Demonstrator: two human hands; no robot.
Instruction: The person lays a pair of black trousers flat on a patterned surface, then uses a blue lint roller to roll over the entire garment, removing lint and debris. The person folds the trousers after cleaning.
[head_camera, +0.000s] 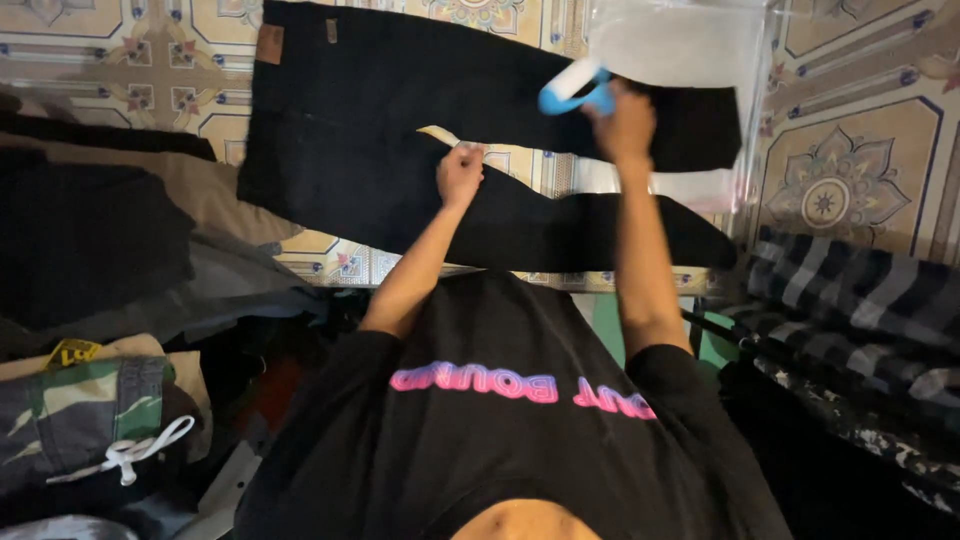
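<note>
A: Head camera looks down over the person's black shirt (500, 440), which fills the near edge. Which thing do we take as the landmark?

B: We take the black trousers (440, 130). They lie flat on the patterned floor tiles (850, 170), beyond the shirt, with the two legs running to the right and a small brown patch at the waist on the far left corner.

A: Where is the left hand (460, 175)?

B: It rests on the trousers, at the gap between the two legs. It is closed narrow, pinching one end of a pale tape (440, 135) that lies there on the cloth.

A: And the right hand (625, 125)?

B: It is farther and to the right, above the upper leg of the trousers. It is closed around a blue and white tape holder (575, 90), which sticks out to the left of the hand.

A: What is around the trousers?

B: Nearer than the trousers and to the left lies a pile of clothes, with a camouflage piece (95, 400) that has a white cord. To the right of the trousers is a striped dark cloth (850, 290). At the far right end of the trousers there is a clear plastic bag (680, 45); the upper leg reaches it, but I cannot tell if the leg goes under it or into it.
</note>
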